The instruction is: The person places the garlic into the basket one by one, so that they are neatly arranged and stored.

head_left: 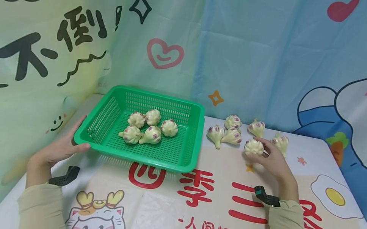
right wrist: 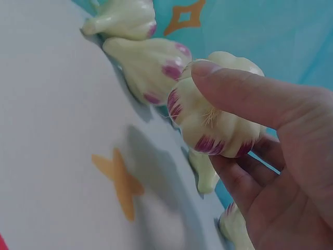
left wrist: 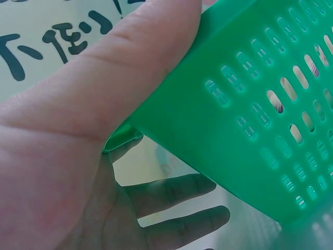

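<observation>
My right hand (head_left: 272, 159) holds a garlic bulb (head_left: 254, 147) between thumb and fingers. In the right wrist view the bulb (right wrist: 218, 114) is white with purple streaks, its root end facing the camera and a shadow below it on the table. My left hand (head_left: 59, 149) grips the near left corner of a green plastic basket (head_left: 163, 163). In the left wrist view, the thumb (left wrist: 151, 52) lies over the basket's rim, with other fingers (left wrist: 187, 226) spread below it. Several garlic bulbs (head_left: 151, 135) lie inside the basket, towards its middle.
More garlic bulbs (head_left: 215, 135) lie on the table right of the basket, some behind my right hand and one garlic bulb (head_left: 280, 142) just beyond it. A printed cloth (head_left: 236, 75) hangs along the table's back edge. The tabletop (head_left: 157, 218) carries printed drawings and red lettering.
</observation>
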`<state>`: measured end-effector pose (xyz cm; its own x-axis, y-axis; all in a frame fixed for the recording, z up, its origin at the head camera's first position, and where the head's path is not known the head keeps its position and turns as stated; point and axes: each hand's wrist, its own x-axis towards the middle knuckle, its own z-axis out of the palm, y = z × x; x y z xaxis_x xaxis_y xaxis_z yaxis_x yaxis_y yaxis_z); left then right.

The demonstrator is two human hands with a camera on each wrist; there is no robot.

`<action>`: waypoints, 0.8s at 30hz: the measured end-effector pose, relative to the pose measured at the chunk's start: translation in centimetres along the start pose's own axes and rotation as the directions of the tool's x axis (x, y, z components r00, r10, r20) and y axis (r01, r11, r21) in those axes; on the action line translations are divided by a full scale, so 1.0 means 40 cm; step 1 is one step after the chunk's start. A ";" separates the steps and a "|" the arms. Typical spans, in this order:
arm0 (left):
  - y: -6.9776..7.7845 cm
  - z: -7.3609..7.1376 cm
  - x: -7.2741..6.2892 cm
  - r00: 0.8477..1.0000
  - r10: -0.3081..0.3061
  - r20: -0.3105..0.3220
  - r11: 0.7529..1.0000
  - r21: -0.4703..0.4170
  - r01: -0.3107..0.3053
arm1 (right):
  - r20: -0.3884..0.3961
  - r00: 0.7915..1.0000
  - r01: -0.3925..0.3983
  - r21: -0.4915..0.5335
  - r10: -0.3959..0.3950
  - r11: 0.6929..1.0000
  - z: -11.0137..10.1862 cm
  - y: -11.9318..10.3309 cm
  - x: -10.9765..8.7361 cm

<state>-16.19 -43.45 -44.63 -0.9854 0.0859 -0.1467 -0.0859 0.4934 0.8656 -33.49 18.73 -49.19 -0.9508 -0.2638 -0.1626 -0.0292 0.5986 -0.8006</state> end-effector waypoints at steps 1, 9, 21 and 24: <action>0.000 0.000 0.000 1.000 0.000 0.001 1.000 -0.001 0.000 | -0.001 1.000 0.007 -0.005 -0.007 1.000 0.001 -0.005 0.000; 0.001 -0.002 0.002 1.000 0.010 0.009 1.000 -0.018 -0.010 | -0.015 0.995 0.094 -0.057 -0.095 0.994 0.010 -0.046 -0.006; -0.003 0.002 0.002 1.000 0.014 0.007 1.000 -0.007 -0.014 | -0.024 0.972 0.231 -0.064 -0.233 0.971 0.050 -0.108 -0.006; -0.001 0.003 0.002 1.000 0.014 0.002 1.000 -0.006 -0.014 | -0.017 0.966 0.255 -0.060 -0.257 0.965 0.060 -0.117 -0.004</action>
<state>-16.23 -43.38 -44.73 -0.9862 0.0951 -0.1354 -0.0726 0.4870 0.8704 -32.44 14.15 -46.79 -0.9167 -0.3953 0.0582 -0.2892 0.5557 -0.7794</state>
